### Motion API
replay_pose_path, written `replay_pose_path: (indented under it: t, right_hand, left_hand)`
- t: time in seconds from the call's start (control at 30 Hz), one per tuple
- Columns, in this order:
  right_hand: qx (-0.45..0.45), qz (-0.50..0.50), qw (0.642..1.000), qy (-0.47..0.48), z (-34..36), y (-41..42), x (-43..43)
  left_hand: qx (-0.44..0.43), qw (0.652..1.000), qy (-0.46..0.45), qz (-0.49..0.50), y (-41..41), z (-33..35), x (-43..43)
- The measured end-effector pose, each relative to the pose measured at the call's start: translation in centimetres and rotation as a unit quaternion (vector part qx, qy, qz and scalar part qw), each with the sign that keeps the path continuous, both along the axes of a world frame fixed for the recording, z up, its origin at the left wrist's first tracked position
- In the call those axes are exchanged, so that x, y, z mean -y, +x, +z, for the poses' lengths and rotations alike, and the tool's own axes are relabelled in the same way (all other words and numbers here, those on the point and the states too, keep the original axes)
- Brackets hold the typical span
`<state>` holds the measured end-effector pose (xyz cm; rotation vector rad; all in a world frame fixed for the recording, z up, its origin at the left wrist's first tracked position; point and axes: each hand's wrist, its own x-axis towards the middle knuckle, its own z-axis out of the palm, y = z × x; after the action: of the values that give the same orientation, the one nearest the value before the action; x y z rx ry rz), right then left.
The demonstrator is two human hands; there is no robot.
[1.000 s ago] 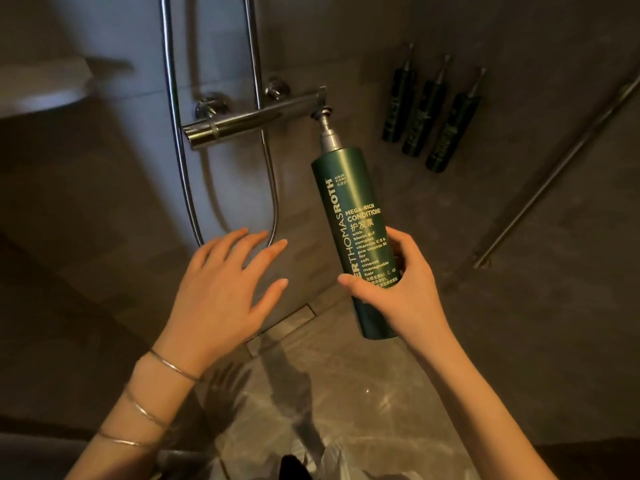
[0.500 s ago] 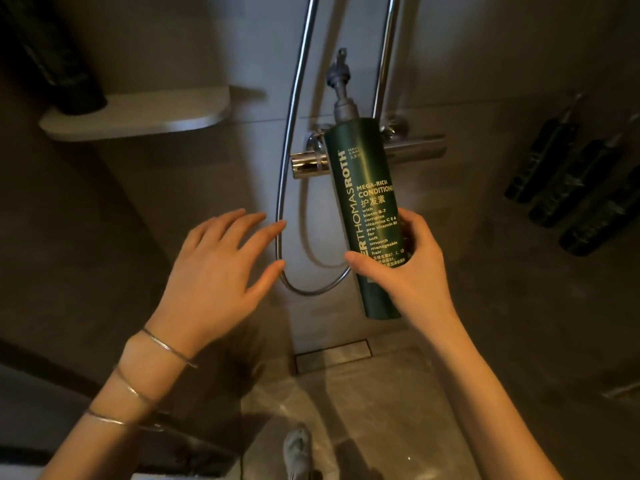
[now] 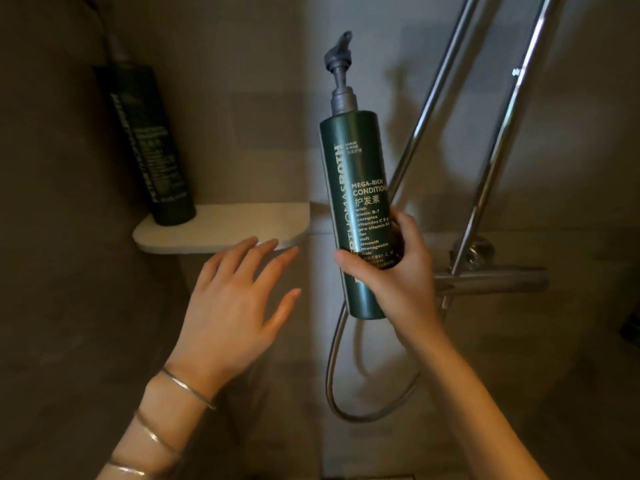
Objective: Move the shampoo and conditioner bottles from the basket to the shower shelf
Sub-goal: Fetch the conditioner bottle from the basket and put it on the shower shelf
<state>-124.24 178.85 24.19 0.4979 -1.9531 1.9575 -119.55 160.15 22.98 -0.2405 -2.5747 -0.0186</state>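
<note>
Here the right hand grips the conditioner bottle near-upright, pump up (tilted slightly left), just right of the shower shelf; the left hand hovers spread, holding nothing.

Chrome mixer bar mounted level on the pale tiled wall, two slanting chrome pipes rising from above it, grey shower hose looping below and left of it, unclear dark object to its right.
</note>
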Motion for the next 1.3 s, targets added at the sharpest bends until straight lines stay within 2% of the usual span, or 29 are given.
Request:
replay_pose_path:
  t: [0.17,0.47,0.87,1.3]
  right_hand:
    - [-0.024,0.052,0.997,-0.044,1.3,-4.0,3.0]
    - [-0.063,0.136,0.988,-0.040,2.8,-9.4,6.4]
    - [-0.104,0.135,0.985,0.028,1.8,-12.5,10.0]
    - [-0.051,0.232,0.970,0.048,0.5,-12.3,8.2]
  left_hand:
    - [0.010,0.999,0.002,0.046,-1.5,-0.8,2.0]
    - [0.001,0.996,0.026,0.082,-3.2,-0.6,2.3]
    - [-0.029,0.994,0.049,0.091,-3.8,-1.9,1.9]
    - [-0.022,0.998,0.023,0.060,-4.0,-3.0,2.9]
